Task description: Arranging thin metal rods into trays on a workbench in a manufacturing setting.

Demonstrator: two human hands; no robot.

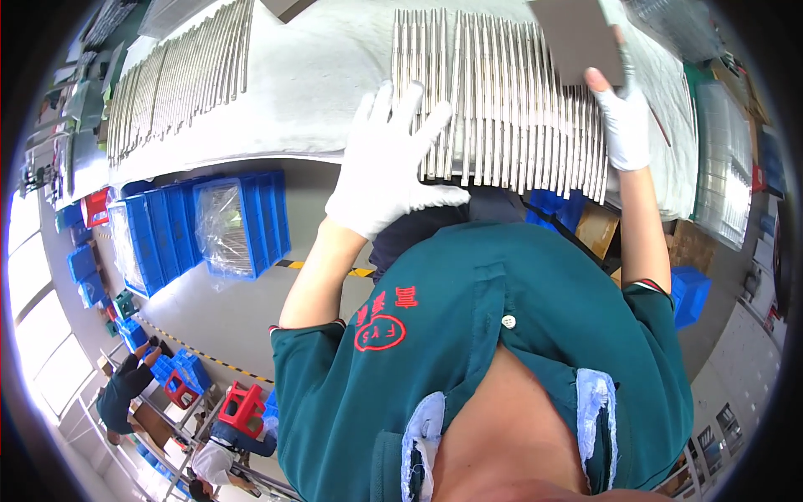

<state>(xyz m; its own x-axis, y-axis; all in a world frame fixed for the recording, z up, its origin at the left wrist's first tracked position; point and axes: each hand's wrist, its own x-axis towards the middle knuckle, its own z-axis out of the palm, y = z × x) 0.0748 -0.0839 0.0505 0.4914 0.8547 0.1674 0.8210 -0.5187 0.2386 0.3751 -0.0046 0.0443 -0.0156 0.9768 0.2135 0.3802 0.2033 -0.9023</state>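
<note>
A row of slim silvery metal rods (pixel 502 109) lies side by side on the white-covered table in front of me, their near ends by the table edge. My left hand (pixel 381 171), in a white glove, has its fingers spread at the row's left side, the fingertips over or against the leftmost rods; contact is hard to tell. My right hand (pixel 626 125), gloved but with bare thumb tip, grips a flat grey-brown rectangular pad (pixel 577 38) by its right edge. The pad is over the far right part of the row and hides some rod ends.
Another row of thin rods (pixel 180 79) lies at the table's far left. A dark flat piece (pixel 287 8) rests at the far edge. Blue crates (pixel 242 226) stand on the floor at left, one holding plastic-wrapped rods. Clear plastic trays (pixel 726 163) are at right. Other people work at lower left.
</note>
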